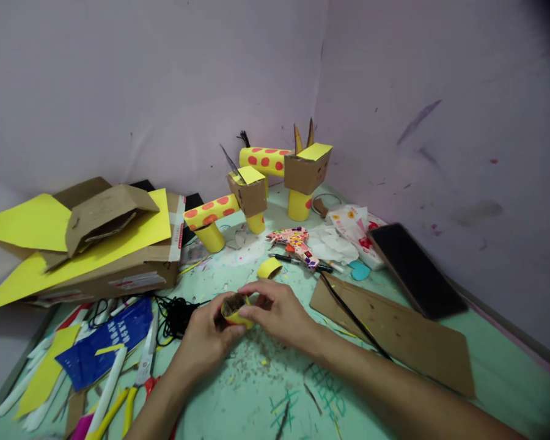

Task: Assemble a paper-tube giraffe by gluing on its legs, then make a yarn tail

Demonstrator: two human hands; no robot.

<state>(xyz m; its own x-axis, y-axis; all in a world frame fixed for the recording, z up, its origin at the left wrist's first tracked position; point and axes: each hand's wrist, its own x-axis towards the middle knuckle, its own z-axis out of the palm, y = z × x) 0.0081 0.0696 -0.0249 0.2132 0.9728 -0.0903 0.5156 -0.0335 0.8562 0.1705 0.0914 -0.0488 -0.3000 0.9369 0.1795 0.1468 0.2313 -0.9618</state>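
Observation:
Between my two hands is a short yellow cardboard tube (236,311), its brown hollow end facing up. My left hand (211,333) is closed around its left side. From the right, my right hand (275,308) pinches the rim with thumb and fingers. A yellow paper ring (269,267) lies just beyond my hands. Farther back stand two cardboard animals, a smaller one (249,192) and a larger one (306,168), with boxy brown heads and yellow tube bodies with red spots. Black cord (178,315) lies bunched by my left hand.
At left are scissors (147,354), a blue packet (107,342), white sticks and a cardboard box (142,275) topped with yellow sheets. At right lie a cardboard strip (407,336), a dark tablet (415,269), a patterned glue gun (297,241) and tissues (332,244). Scraps litter the green table (238,403).

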